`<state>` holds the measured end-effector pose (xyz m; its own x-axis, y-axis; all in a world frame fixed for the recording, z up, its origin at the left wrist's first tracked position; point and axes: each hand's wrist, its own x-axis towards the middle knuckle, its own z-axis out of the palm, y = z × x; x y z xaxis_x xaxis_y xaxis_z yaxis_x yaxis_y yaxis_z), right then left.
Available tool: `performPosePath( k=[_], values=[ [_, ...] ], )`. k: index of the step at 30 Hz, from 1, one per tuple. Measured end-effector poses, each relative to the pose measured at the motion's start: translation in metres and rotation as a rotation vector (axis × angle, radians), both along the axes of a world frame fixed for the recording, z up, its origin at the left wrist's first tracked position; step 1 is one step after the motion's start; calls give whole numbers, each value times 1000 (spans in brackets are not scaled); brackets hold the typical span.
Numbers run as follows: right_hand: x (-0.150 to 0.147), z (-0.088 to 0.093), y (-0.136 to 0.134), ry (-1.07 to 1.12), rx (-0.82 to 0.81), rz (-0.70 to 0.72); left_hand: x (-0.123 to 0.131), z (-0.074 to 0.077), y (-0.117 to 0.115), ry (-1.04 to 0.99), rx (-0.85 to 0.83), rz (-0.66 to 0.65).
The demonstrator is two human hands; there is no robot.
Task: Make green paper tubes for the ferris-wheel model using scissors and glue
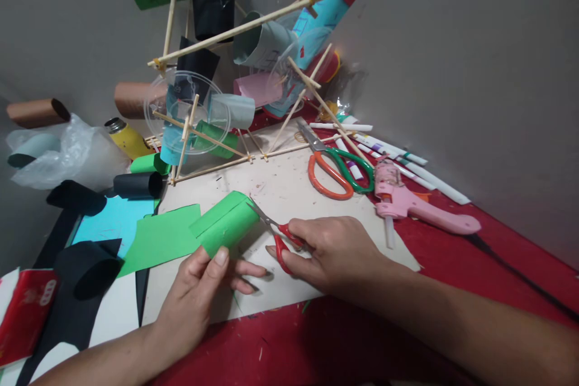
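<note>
Green paper roll [225, 224] in left hand [194, 298], red scissors [280, 238] in right hand [332, 253]

Layout around the cardboard sheet [280, 190]
Stick frame [235, 72] is standing at twelve o'clock, big scissors [337, 166] and glue gun [416, 202] are lying at two, paper tube [224, 224] at nine.

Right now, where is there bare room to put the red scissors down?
Bare cardboard lies between the stick frame, the green roll and the big scissors. A smaller patch sits between the right hand and the glue gun. The left, with paper sheets and black rolls, is crowded.
</note>
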<state>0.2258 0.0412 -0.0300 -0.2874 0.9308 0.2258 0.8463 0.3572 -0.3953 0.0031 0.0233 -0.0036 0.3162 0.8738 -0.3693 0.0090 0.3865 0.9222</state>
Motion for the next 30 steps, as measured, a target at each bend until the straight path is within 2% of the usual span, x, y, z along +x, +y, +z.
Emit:
performPosePath(
  k=[9, 21, 30],
  values=[
    [-1, 1, 0, 31, -26, 20, -2, -2, -2, 5, -10, -6],
    [1, -1, -1, 53, 32, 27, -1, -3, -1, -9, 0, -18],
    [3, 0, -1, 15, -25, 24, -2, -4, 2, 8, -6, -17]
  ],
)
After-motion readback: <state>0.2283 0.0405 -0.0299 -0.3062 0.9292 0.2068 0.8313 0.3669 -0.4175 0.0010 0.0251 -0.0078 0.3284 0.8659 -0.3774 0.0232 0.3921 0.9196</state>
